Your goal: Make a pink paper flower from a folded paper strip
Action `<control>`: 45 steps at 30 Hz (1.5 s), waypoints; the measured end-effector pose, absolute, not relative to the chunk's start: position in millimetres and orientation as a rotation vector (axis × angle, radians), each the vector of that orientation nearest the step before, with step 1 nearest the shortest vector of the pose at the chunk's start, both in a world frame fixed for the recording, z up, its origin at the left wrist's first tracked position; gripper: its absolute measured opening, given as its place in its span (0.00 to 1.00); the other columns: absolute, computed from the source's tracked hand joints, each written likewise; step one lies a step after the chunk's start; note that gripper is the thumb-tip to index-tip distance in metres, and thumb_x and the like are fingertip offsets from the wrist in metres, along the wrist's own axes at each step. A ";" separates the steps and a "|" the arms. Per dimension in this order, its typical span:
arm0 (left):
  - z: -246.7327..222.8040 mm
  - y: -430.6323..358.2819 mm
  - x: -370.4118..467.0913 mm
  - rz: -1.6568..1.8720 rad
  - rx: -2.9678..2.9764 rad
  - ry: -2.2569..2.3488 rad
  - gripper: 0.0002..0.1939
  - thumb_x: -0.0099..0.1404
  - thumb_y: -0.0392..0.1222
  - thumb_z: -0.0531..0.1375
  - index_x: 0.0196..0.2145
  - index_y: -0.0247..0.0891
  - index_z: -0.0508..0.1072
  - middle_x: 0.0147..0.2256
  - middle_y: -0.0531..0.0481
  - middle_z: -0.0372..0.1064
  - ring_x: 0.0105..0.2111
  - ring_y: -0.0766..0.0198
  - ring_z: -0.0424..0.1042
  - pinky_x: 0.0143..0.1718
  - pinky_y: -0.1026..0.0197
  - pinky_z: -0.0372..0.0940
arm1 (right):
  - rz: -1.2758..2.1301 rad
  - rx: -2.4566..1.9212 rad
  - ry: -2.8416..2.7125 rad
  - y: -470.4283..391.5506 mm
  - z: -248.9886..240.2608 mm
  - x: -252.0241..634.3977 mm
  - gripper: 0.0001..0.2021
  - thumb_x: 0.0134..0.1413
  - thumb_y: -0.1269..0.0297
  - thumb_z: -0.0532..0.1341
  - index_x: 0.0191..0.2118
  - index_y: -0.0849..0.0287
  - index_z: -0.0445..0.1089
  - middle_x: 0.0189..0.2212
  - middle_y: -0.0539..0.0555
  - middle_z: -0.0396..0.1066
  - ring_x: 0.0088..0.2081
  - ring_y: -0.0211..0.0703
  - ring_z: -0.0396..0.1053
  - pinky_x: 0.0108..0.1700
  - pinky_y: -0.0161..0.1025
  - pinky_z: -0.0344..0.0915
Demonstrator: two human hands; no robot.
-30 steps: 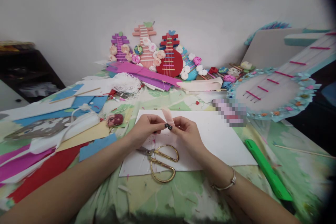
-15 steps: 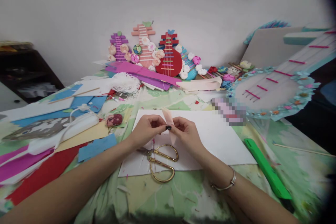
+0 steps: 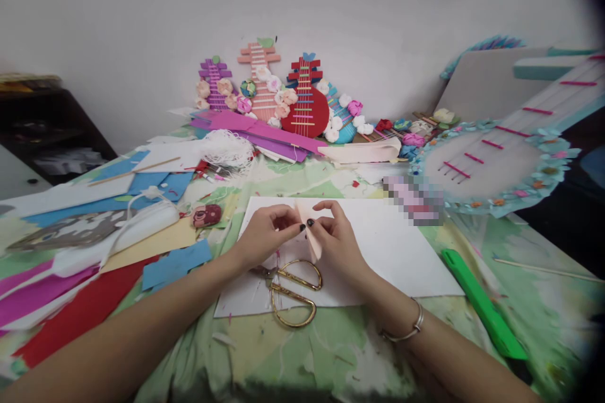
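A small strip of pale pink crepe-like paper [image 3: 312,247] is pinched between my two hands above a white sheet [image 3: 387,252]. My left hand [image 3: 269,231] grips its left side with thumb and fingers closed. On the other side my right hand [image 3: 336,236] holds the paper with the thumb, the index finger arched above it. Both thumbs have dark nails and sit close together. Just below lie gold-handled scissors [image 3: 293,315], their blades partly hidden beneath my left hand and wrist.
A green cutter [image 3: 484,305] lies to the right, near a thin stick [image 3: 548,269]. Blue paper pieces [image 3: 176,266] and a red sheet [image 3: 89,305] are at left. White string [image 3: 227,150] and decorated lute shapes [image 3: 305,104] are behind; a flower-edged lute [image 3: 486,160] stands right.
My right index finger has lifted and arched away from the paper, and the right thumb has shifted up. The pink paper has turned slightly and looks more opened out.
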State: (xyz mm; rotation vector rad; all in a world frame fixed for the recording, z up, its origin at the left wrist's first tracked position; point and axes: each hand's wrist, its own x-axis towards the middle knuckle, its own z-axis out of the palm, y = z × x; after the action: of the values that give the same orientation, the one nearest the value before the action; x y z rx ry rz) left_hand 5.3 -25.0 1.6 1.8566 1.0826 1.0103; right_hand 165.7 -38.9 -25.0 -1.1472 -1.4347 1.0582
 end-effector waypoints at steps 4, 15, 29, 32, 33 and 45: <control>0.1 -22.9 4.8 1.057 1.967 1.072 0.06 0.57 0.39 0.58 0.24 0.34 0.68 0.27 0.51 0.64 0.28 0.68 0.63 0.30 0.66 0.60 | 1.098 -1.135 -1.511 -36.3 -27.1 167.8 0.06 0.53 0.61 0.54 0.35 0.56 0.62 0.16 0.43 0.59 0.18 0.33 0.55 0.22 0.31 0.50; -9.5 -18.7 5.0 1.043 1.835 1.066 0.07 0.55 0.40 0.59 0.25 0.32 0.69 0.28 0.49 0.67 0.28 0.66 0.67 0.31 0.64 0.62 | 0.912 -1.134 -1.595 -32.8 -22.2 168.5 0.05 0.44 0.67 0.60 0.30 0.59 0.73 0.34 0.53 0.67 0.30 0.35 0.64 0.31 0.33 0.63; -15.4 -18.9 7.8 0.935 1.629 1.047 0.13 0.57 0.48 0.58 0.26 0.33 0.70 0.26 0.49 0.69 0.28 0.66 0.68 0.31 0.64 0.63 | 0.865 -1.269 -1.697 -33.2 -27.8 169.4 0.05 0.44 0.65 0.59 0.28 0.59 0.71 0.24 0.50 0.71 0.26 0.36 0.66 0.28 0.33 0.61; -16.4 -17.9 8.5 0.962 1.445 0.962 0.16 0.58 0.51 0.57 0.28 0.32 0.68 0.27 0.48 0.69 0.29 0.65 0.69 0.32 0.63 0.65 | 0.906 -1.232 -1.658 -30.5 -28.2 170.9 0.05 0.44 0.65 0.60 0.26 0.60 0.71 0.24 0.51 0.71 0.27 0.37 0.67 0.30 0.33 0.63; -17.0 -17.5 8.6 0.979 1.407 0.936 0.16 0.57 0.51 0.58 0.29 0.33 0.68 0.28 0.48 0.70 0.30 0.65 0.70 0.34 0.62 0.66 | 0.921 -1.225 -1.642 -29.8 -28.1 171.6 0.05 0.44 0.65 0.60 0.25 0.60 0.71 0.23 0.51 0.71 0.27 0.37 0.67 0.30 0.33 0.63; -16.0 -18.3 8.9 1.017 1.598 0.998 0.08 0.50 0.39 0.64 0.28 0.33 0.71 0.27 0.49 0.71 0.30 0.64 0.71 0.34 0.62 0.67 | 1.182 -1.180 -1.429 -31.4 -21.8 172.0 0.06 0.43 0.64 0.62 0.26 0.62 0.71 0.22 0.53 0.73 0.25 0.41 0.71 0.31 0.38 0.68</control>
State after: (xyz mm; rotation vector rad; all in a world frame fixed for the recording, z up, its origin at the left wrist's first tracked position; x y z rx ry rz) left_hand 8.9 -18.3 -16.0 1.5980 0.9984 1.0167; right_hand 172.0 -31.4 -21.8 -1.1799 -1.4290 1.1823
